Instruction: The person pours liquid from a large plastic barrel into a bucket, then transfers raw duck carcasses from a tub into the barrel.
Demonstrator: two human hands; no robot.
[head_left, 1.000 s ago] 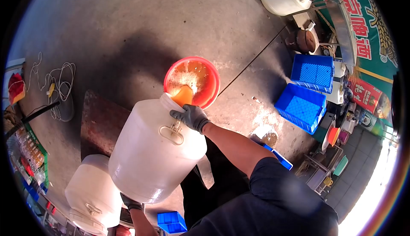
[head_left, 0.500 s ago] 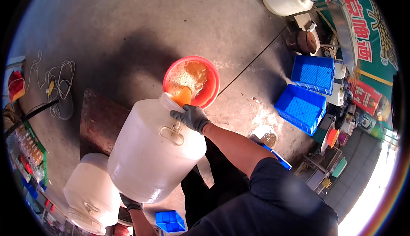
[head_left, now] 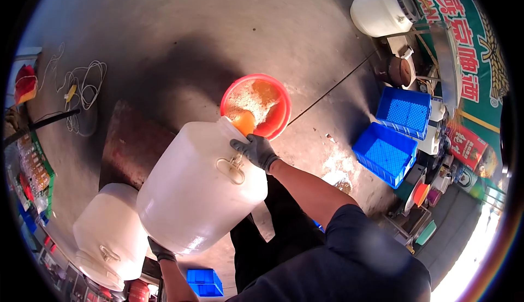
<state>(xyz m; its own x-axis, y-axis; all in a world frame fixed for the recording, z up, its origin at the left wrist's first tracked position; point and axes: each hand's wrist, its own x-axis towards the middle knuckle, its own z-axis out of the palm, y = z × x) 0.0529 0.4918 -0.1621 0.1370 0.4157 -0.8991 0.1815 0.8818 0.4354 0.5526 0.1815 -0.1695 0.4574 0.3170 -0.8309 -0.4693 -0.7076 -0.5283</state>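
A large white plastic barrel (head_left: pixel 202 193) is tilted, its mouth over a red tub (head_left: pixel 286 105). Orange-brown liquid (head_left: pixel 245 122) runs from the mouth into the tub, where froth floats on top. My right hand (head_left: pixel 255 152), in a grey glove, grips the barrel's neck rim beside a beige carrying handle (head_left: pixel 231 170). Low on the barrel, near its base, my gloved left hand (head_left: pixel 162 250) holds it from below, with the fingers partly hidden behind it.
Another white barrel (head_left: pixel 112 228) stands at lower left, by a rusty brown plate (head_left: pixel 128 143). Blue crates (head_left: pixel 385 154) sit at right, a small blue bin (head_left: pixel 204 283) below. A coiled cable (head_left: pixel 87 86) lies on the floor at left. A wet patch (head_left: pixel 339 179) shows near the tub.
My view has shifted a little, so the tub and crates appear further right. The barrel stays tilted in both hands, and liquid keeps flowing from it.
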